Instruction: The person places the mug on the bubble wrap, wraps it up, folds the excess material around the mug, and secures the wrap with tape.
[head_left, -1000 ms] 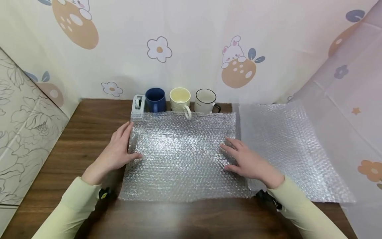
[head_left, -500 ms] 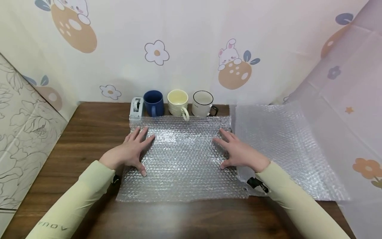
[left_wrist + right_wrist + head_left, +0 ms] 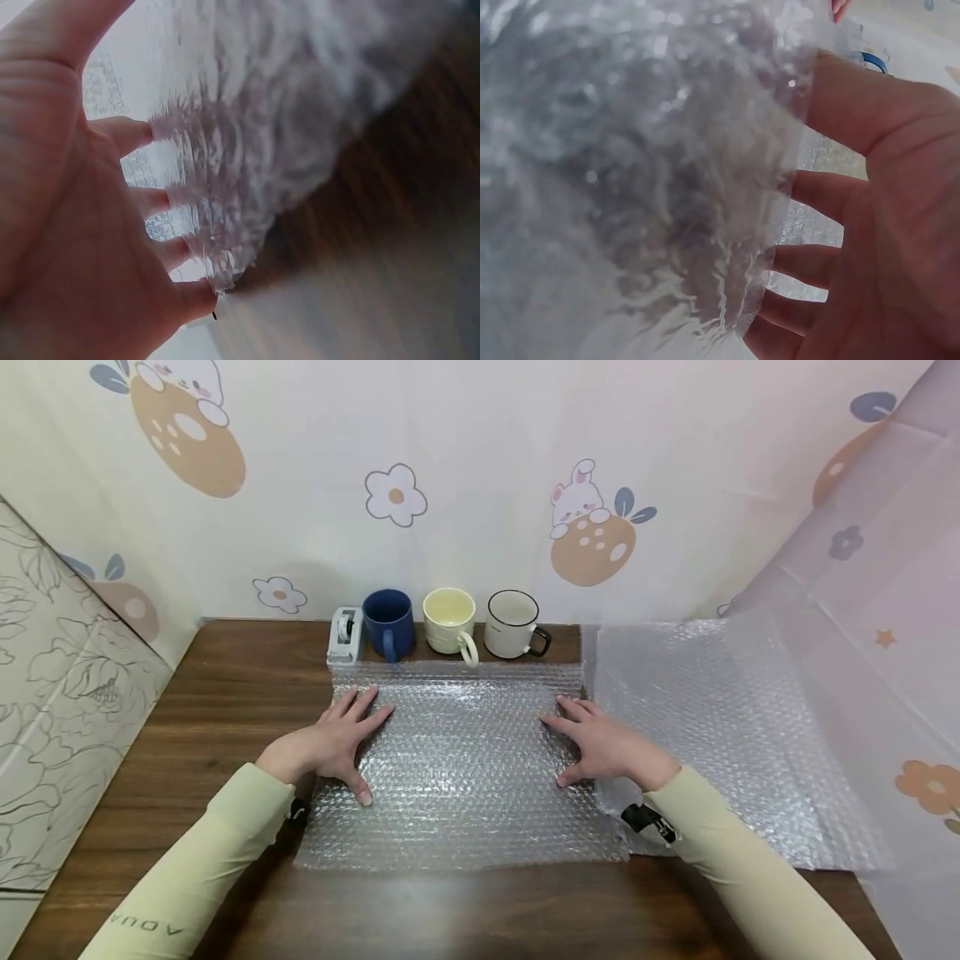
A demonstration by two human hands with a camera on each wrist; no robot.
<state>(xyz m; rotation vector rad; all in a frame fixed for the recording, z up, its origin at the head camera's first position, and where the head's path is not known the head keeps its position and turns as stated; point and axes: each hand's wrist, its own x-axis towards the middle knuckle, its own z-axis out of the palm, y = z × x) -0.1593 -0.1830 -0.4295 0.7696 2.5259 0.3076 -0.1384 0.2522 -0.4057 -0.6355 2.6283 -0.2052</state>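
A clear bubble wrap sheet (image 3: 465,777) lies spread on the dark wooden table. My left hand (image 3: 326,750) rests on its left side, fingers straight and spread. On the right side my right hand (image 3: 609,747) also rests, fingers spread and thumb apart. Neither hand grips anything. In the left wrist view the fingers (image 3: 154,201) touch the sheet's edge area; the right wrist view has the fingers (image 3: 810,264) against the crinkled film (image 3: 667,180). The film partly covers the fingertips in both wrist views.
A blue mug (image 3: 388,620), a yellow mug (image 3: 448,618) and a white black-rimmed mug (image 3: 512,627) stand along the back. Left of them sits a tape dispenser (image 3: 345,635). More bubble wrap (image 3: 712,710) lies at right, against the patterned curtain (image 3: 480,460).
My left hand has moved from the sheet's left edge rightward onto it, with fingers spreading. My right hand has shifted slightly left. The sheet's far edge now shows more of the mugs' bases.
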